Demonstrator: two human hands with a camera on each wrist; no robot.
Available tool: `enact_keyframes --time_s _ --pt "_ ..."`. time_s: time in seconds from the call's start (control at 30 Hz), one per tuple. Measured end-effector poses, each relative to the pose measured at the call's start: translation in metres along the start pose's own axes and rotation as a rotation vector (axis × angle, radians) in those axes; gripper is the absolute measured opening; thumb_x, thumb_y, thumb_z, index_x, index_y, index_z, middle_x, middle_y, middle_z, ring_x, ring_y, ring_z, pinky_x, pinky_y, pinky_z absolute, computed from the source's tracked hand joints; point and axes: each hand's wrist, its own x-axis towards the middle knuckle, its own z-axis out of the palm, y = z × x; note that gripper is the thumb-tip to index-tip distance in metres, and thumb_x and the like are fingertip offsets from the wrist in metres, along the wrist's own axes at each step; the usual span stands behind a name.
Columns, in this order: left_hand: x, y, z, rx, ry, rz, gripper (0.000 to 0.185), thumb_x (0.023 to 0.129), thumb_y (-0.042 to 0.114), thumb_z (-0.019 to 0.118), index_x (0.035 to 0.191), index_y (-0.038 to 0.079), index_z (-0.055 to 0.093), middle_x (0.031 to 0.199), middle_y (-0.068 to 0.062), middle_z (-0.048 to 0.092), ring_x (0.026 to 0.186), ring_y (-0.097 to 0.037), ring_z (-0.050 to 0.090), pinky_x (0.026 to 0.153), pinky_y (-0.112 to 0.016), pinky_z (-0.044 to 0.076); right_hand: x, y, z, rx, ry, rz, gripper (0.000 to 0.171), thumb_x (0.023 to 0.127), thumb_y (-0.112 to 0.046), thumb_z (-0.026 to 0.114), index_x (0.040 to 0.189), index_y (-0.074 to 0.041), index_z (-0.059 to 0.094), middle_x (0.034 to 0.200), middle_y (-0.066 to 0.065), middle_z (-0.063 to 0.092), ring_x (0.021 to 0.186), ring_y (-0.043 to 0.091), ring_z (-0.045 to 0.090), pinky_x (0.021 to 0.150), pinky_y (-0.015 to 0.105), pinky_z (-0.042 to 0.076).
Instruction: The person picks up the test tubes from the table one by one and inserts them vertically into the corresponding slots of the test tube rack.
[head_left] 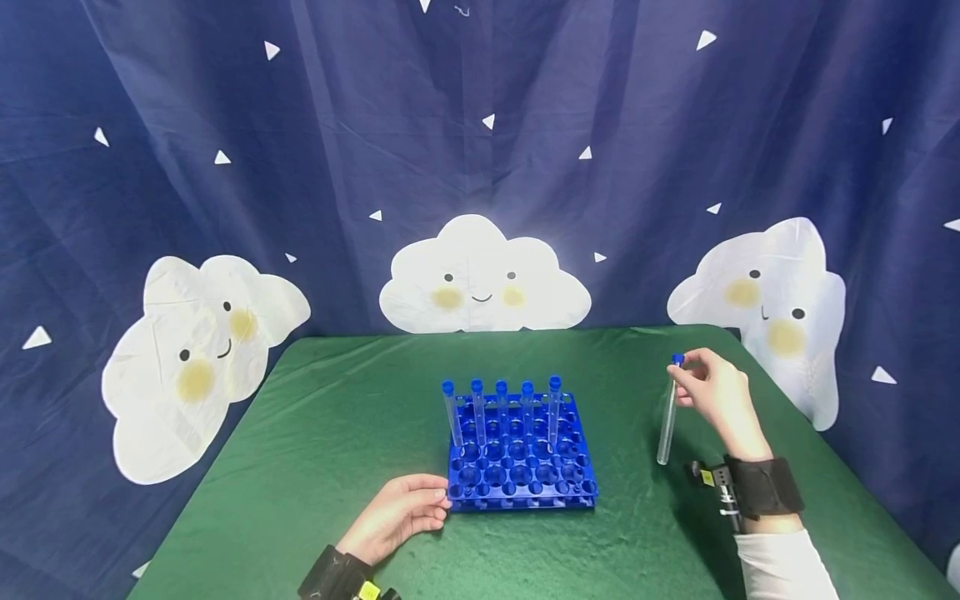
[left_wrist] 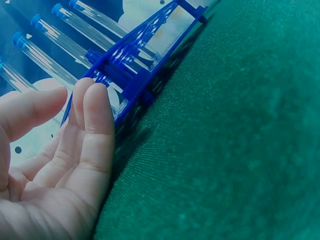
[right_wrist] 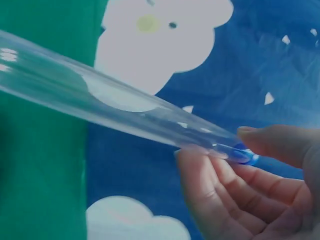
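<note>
A blue tube rack point(head_left: 521, 460) stands on the green table point(head_left: 315, 433), with several clear blue-capped tubes point(head_left: 501, 410) upright in its back row. My left hand point(head_left: 401, 512) lies flat on the cloth, its straight fingers point(left_wrist: 95, 112) touching the rack's point(left_wrist: 145, 80) front left corner. My right hand point(head_left: 712, 392) is raised to the right of the rack and pinches another clear test tube point(head_left: 667, 421) near its blue cap point(right_wrist: 245, 155), the tube point(right_wrist: 100, 95) hanging almost upright above the table.
A dark blue curtain point(head_left: 480, 150) with white cloud faces hangs behind the table. The table's right edge runs close to my right forearm point(head_left: 780, 558). Both wrists wear black straps with cameras.
</note>
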Motion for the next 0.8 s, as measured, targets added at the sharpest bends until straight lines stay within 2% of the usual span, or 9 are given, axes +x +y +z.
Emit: enact_keyframes --time_s 0.13,0.27,0.6,0.8 --pt "0.000 -0.001 -0.001 0.006 0.004 0.003 0.026 0.094 0.009 0.059 0.119 0.000 0.058 0.092 -0.002 0.071 0.078 -0.010 0.068 0.077 -0.025 0.060 -0.006 -0.018 0.006 0.022 0.086 -0.103 0.024 0.092 -0.015 0.066 0.105 0.004 0.060 0.083 0.024 0.071 0.055 -0.004 0.063 0.053 0.012 0.054" --pt "-0.001 -0.001 -0.001 0.004 0.005 0.003 0.027 0.094 0.009 0.059 0.119 0.000 0.058 0.093 -0.002 0.071 0.079 -0.010 0.068 0.078 -0.025 0.059 -0.011 -0.032 0.014 0.066 0.132 -0.181 0.022 0.091 -0.014 0.068 0.104 0.002 0.061 0.083 0.023 0.071 0.058 -0.006 0.063 0.055 0.010 0.054" --pt "-0.001 0.000 -0.001 0.004 0.006 0.007 0.025 0.094 0.009 0.060 0.118 0.001 0.058 0.092 -0.001 0.071 0.078 -0.010 0.067 0.077 -0.026 0.059 -0.019 -0.053 0.041 0.178 0.192 -0.316 0.023 0.084 -0.001 0.073 0.105 0.002 0.063 0.081 0.018 0.072 0.061 -0.012 0.063 0.063 0.003 0.050" --pt "-0.001 0.000 0.000 0.003 0.003 0.009 0.025 0.094 0.009 0.060 0.118 0.000 0.059 0.091 -0.001 0.071 0.077 -0.010 0.068 0.076 -0.026 0.060 -0.023 -0.058 0.058 0.218 0.188 -0.352 0.024 0.083 0.005 0.072 0.105 0.004 0.063 0.081 0.017 0.071 0.064 -0.003 0.067 0.065 0.003 0.051"
